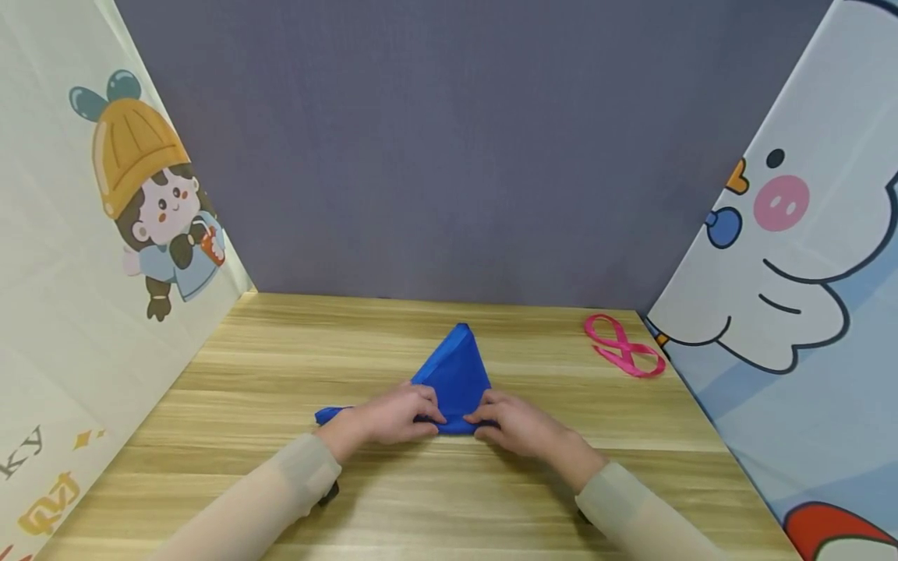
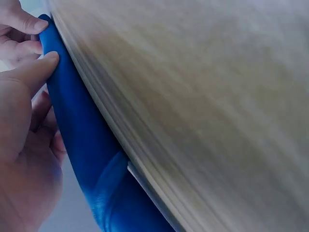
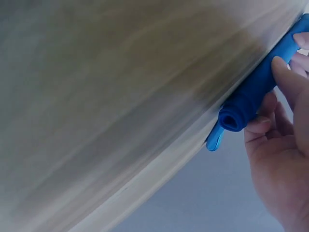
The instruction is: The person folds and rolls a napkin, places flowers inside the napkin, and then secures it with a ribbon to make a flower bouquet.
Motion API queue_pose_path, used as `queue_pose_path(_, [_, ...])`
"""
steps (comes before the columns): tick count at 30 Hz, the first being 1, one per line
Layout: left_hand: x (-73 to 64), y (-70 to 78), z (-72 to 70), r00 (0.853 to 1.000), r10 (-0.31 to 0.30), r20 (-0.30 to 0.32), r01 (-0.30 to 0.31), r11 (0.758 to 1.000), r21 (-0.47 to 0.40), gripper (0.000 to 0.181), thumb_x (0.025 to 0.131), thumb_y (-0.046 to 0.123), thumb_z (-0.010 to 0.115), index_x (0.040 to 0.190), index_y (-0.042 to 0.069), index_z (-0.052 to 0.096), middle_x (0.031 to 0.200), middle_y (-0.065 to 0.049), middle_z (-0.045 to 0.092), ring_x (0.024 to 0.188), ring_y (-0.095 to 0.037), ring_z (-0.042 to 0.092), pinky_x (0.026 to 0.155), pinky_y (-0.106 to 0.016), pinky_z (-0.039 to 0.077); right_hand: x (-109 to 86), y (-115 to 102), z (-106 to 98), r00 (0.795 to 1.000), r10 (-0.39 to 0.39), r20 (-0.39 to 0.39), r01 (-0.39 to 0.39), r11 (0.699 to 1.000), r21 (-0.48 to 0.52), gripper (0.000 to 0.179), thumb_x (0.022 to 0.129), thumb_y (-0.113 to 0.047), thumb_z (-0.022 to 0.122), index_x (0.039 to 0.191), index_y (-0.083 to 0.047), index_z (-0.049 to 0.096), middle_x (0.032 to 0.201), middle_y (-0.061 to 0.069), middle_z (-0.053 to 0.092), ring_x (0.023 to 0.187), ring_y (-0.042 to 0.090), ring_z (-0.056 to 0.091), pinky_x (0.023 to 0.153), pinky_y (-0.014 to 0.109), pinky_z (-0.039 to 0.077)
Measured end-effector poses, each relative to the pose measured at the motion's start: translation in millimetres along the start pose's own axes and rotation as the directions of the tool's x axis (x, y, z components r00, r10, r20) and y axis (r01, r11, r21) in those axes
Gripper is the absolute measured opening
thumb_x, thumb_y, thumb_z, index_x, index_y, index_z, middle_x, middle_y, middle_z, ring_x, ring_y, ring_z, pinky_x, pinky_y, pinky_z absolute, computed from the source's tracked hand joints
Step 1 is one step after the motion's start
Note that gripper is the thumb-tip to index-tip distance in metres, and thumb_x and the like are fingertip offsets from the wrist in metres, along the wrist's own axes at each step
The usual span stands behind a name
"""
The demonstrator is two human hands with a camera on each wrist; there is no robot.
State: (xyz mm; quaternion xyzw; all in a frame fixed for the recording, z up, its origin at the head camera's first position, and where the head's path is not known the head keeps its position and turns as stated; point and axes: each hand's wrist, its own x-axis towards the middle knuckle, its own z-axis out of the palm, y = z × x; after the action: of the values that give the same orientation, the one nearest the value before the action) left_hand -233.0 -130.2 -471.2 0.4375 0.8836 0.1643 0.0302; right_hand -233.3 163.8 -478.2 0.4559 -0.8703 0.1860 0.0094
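Note:
A blue cloth [image 1: 457,382] lies on the table with its pointed end toward the back wall. Its near edge is wound into a roll, and the open spiral end of that roll [image 3: 234,118] shows in the right wrist view. My left hand [image 1: 401,413] grips the roll on its left side, thumb in front and fingers over the top. On the right side my right hand [image 1: 522,422] pinches the same roll between thumb and fingers. A narrow tail of the cloth [image 1: 330,414] sticks out to the left past my left wrist.
A pink ribbon [image 1: 624,347] lies looped at the back right of the wooden table [image 1: 281,351]. Behind the table stands a grey wall [image 1: 449,156]. Printed cartoon panels rise along the left [image 1: 42,234] and right [image 1: 842,312] sides.

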Motion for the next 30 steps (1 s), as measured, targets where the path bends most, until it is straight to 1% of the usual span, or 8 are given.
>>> queue_pose_path(3, [0.6,-1.1,0.7,0.999,0.031,-0.015,-0.031,0.999,-0.029,0.017,0.106,0.019,0.075,0.118,0.014,0.086,0.104,0.005,0.076,0.098,-0.004,0.067,0.095,-0.030,0.055,0.5,0.3,-1.5,1.000,0.001,0.005,-0.001,1.000,0.004,0.023,0.104,-0.015,0.077,0.126,-0.011,0.083,0.105,-0.002,0.072,0.092,0.004,0.062,0.082,0.026,0.058])
queue_pose_path(6, [-0.3,-2.6,1.5,0.999,0.034,-0.025,-0.036,0.997,-0.072,0.017,0.107,0.016,0.072,0.118,0.011,0.085,0.106,0.001,0.079,0.098,-0.007,0.070,0.091,-0.026,0.058,1.1,0.3,-3.0,1.000,0.011,0.015,-0.011,1.000,0.022,0.022,0.105,-0.013,0.075,0.125,-0.010,0.083,0.105,-0.001,0.074,0.092,0.004,0.064,0.083,0.026,0.059])
queue_pose_path(10, [-1.7,-4.1,1.7,1.000,-0.004,-0.031,-0.001,0.987,-0.159,0.017,0.108,0.012,0.070,0.120,0.007,0.081,0.109,-0.003,0.081,0.099,-0.009,0.072,0.090,-0.027,0.060,2.4,0.3,-3.9,0.999,0.034,0.028,-0.035,0.999,0.040,0.022,0.107,-0.011,0.071,0.125,-0.009,0.083,0.110,0.002,0.078,0.098,0.009,0.070,0.088,0.031,0.062])
queue_pose_path(15, [-0.7,-4.8,1.8,0.998,-0.057,-0.008,0.052,0.963,-0.264,0.016,0.109,0.009,0.067,0.124,0.011,0.070,0.098,0.000,0.078,0.083,-0.002,0.064,0.080,-0.024,0.056,3.2,0.6,-3.8,0.996,0.082,0.040,-0.085,0.995,0.061,0.022,0.109,-0.011,0.069,0.129,-0.015,0.076,0.111,0.002,0.079,0.097,0.011,0.072,0.087,0.033,0.062])
queue_pose_path(18, [0.0,-4.8,2.1,0.998,-0.065,0.002,0.063,0.961,-0.269,0.016,0.110,0.009,0.066,0.124,0.013,0.072,0.099,0.001,0.078,0.085,0.000,0.064,0.081,-0.023,0.056,2.8,1.1,-3.6,0.996,0.085,0.036,-0.087,0.994,0.072,0.020,0.108,-0.010,0.069,0.125,-0.019,0.073,0.108,0.000,0.078,0.095,0.010,0.072,0.084,0.032,0.060])
queue_pose_path(22, [0.4,-4.4,1.7,0.998,-0.065,0.002,0.063,0.968,-0.244,0.018,0.110,0.008,0.065,0.123,0.011,0.078,0.114,-0.001,0.081,0.103,-0.006,0.072,0.093,-0.027,0.060,2.2,2.0,-2.5,0.998,0.051,0.022,-0.053,0.997,0.054,0.017,0.108,-0.009,0.069,0.119,-0.019,0.078,0.111,-0.001,0.080,0.103,0.014,0.075,0.090,0.035,0.062])
queue_pose_path(25, [0.7,-4.0,1.3,0.999,-0.049,0.005,0.049,0.979,-0.199,0.020,0.111,0.008,0.064,0.123,0.010,0.080,0.122,-0.003,0.080,0.115,-0.013,0.072,0.100,-0.031,0.060,2.2,2.5,-0.9,0.999,0.035,0.017,-0.035,0.999,0.030,0.016,0.108,-0.010,0.069,0.117,-0.018,0.080,0.112,-0.001,0.079,0.105,0.014,0.074,0.093,0.034,0.063])
queue_pose_path(30, [0.7,-3.1,1.4,0.999,-0.048,0.021,0.051,0.990,-0.133,0.022,0.112,0.012,0.062,0.126,0.013,0.080,0.122,0.000,0.077,0.115,-0.011,0.069,0.106,-0.038,0.057,1.9,1.6,0.2,1.000,0.018,-0.011,-0.018,1.000,0.006,0.016,0.107,-0.010,0.072,0.118,-0.015,0.082,0.108,-0.001,0.072,0.097,0.009,0.069,0.086,0.028,0.060])
